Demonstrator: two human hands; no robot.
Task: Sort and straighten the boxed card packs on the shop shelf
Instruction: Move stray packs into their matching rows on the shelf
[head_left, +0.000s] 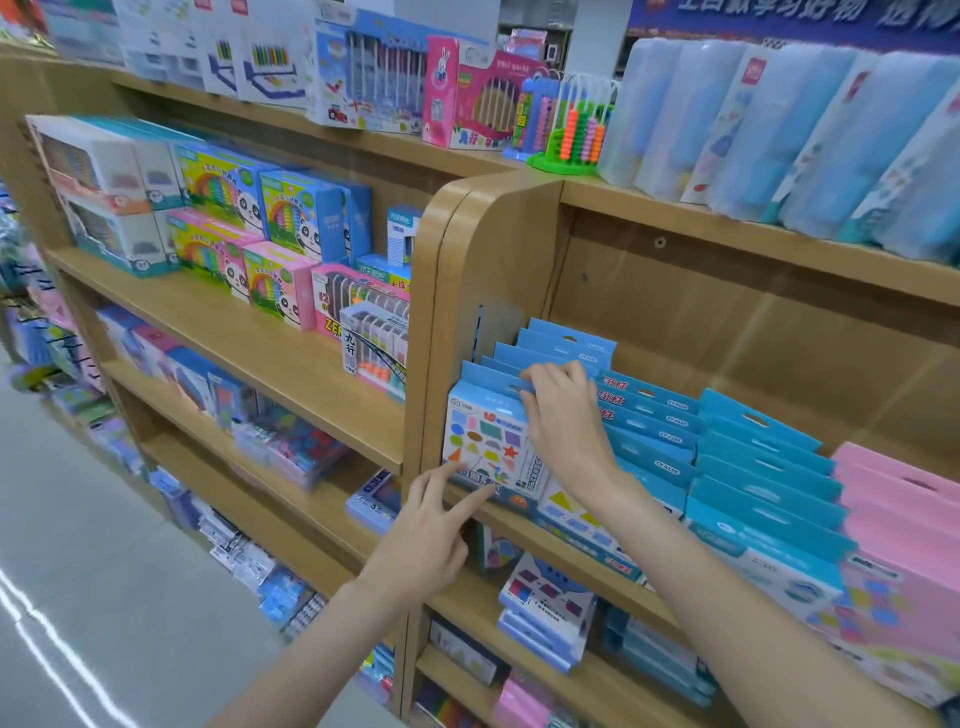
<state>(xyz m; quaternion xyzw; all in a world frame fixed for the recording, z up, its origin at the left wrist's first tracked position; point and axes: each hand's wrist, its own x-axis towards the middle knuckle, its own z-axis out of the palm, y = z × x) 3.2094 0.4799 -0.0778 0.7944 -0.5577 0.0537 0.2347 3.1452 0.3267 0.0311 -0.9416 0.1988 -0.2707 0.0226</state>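
A left hand (423, 540) reaches in with straight fingers touching the lower edge of the front pack (488, 447), while the right hand (563, 415) curls over its blue hang-tab top, pinching the tabs. The pack, a glossy flat carton printed with coloured shapes, stands at the left end of the wooden shelf (561, 551), heading a leaning row of packs (649, 426) just behind and right of it. The step appears to be squaring this row; next, likely pushing the pack upright and flush.
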